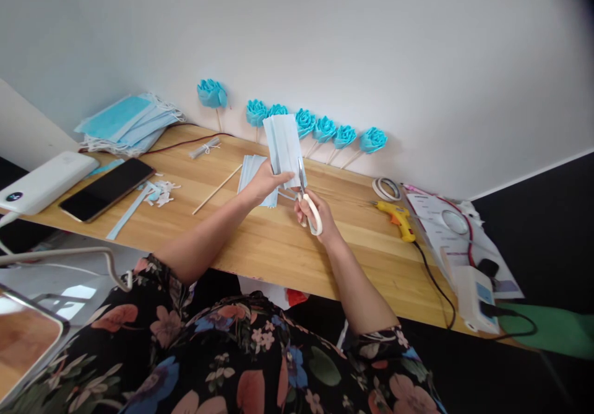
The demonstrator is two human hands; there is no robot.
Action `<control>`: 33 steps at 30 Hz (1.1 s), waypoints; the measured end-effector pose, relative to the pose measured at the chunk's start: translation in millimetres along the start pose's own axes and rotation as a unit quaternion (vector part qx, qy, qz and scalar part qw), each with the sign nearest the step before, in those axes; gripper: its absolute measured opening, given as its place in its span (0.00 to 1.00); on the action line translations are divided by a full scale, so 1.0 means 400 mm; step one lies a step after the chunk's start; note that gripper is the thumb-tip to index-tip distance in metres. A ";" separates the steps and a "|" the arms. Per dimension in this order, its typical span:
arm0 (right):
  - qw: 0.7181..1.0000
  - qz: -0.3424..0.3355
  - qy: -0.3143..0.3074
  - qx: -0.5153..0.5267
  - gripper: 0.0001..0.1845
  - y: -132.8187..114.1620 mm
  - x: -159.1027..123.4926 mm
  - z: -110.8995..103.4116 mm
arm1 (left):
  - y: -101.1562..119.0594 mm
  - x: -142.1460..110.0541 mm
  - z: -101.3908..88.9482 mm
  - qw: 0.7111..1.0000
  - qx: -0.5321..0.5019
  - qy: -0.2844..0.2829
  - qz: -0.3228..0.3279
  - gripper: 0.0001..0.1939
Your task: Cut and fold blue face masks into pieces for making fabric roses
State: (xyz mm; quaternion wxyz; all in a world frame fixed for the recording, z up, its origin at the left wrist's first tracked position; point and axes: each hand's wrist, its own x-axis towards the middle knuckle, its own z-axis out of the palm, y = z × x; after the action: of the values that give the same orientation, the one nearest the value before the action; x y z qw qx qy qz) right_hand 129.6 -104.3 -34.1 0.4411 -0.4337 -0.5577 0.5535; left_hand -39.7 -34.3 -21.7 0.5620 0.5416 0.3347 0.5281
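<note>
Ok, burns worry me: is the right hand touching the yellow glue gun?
Apart. The head view shows a wide stretch of wooden tabletop between the right hand and the yellow glue gun.

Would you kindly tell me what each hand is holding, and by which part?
The left hand holds a light-blue pleated sheet near its lower end; the right hand holds scissors by their white handles.

Beyond the right hand (pixel 327 221) rises a smooth, pale grey-white wall (pixel 325 36), softly lit. Beneath the hand, a long, light-brown, wood-grained tabletop (pixel 278 247) stretches to both sides. Far to its right, a flat black surface (pixel 547 234) meets the wall along a slanting edge; far left, a glossy light-grey surface (pixel 77 291) catches bright reflections.
</note>
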 end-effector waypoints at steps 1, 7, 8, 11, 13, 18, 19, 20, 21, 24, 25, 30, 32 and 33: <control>1.000 0.000 -0.001 0.000 0.32 0.001 0.000 0.000 | -0.001 0.001 -0.001 1.000 0.001 0.003 0.001 0.22; 1.000 0.001 0.000 0.006 0.31 0.005 -0.001 0.002 | 0.000 0.002 -0.001 1.000 0.018 0.020 -0.002 0.22; 1.000 0.002 0.001 0.008 0.31 0.005 -0.001 0.002 | 0.000 0.002 -0.001 1.000 0.016 0.019 -0.003 0.21; 1.000 0.006 0.002 0.013 0.31 0.003 -0.003 0.003 | -0.001 0.001 -0.001 1.000 0.009 0.017 -0.001 0.21; 1.000 0.009 0.001 0.016 0.31 0.003 -0.003 0.004 | -0.001 0.001 -0.001 1.000 0.008 0.017 -0.001 0.21; 1.000 0.017 0.002 0.024 0.33 0.005 -0.003 0.005 | 0.002 0.001 -0.001 1.000 0.012 0.020 0.000 0.20; 1.000 0.018 0.003 0.026 0.33 0.005 -0.004 0.006 | 0.003 0.001 -0.001 1.000 0.013 0.022 0.000 0.21; 0.999 0.019 0.004 0.028 0.33 0.004 -0.004 0.007 | 0.004 0.000 -0.001 1.000 0.015 0.024 -0.001 0.20; 0.999 0.019 0.006 0.029 0.33 0.003 -0.004 0.009 | 0.005 0.000 -0.001 1.000 0.016 0.025 -0.004 0.20; 0.999 0.021 0.011 0.025 0.32 -0.003 -0.007 0.013 | 0.005 -0.002 0.000 0.999 0.018 0.024 -0.014 0.19; 0.999 0.023 0.012 0.022 0.31 -0.005 -0.007 0.015 | 0.004 -0.002 0.000 0.999 0.017 0.024 -0.016 0.19; 0.999 0.030 0.024 0.018 0.29 -0.009 -0.006 0.019 | -0.002 0.002 0.000 0.999 0.010 0.029 -0.014 0.21; 0.999 0.027 0.031 0.016 0.28 -0.009 -0.004 0.019 | -0.001 0.004 0.001 0.999 -0.003 0.032 -0.006 0.22; 0.999 0.027 0.035 0.015 0.28 -0.008 -0.003 0.019 | 0.001 0.004 0.002 0.999 -0.012 0.035 -0.005 0.22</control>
State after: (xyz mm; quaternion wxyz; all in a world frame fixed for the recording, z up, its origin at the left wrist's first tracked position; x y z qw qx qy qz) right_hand 122.4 -107.5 -30.7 0.4518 -0.4608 -0.5219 0.5578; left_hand -38.8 -33.1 -20.8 0.5591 0.5144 0.3503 0.5477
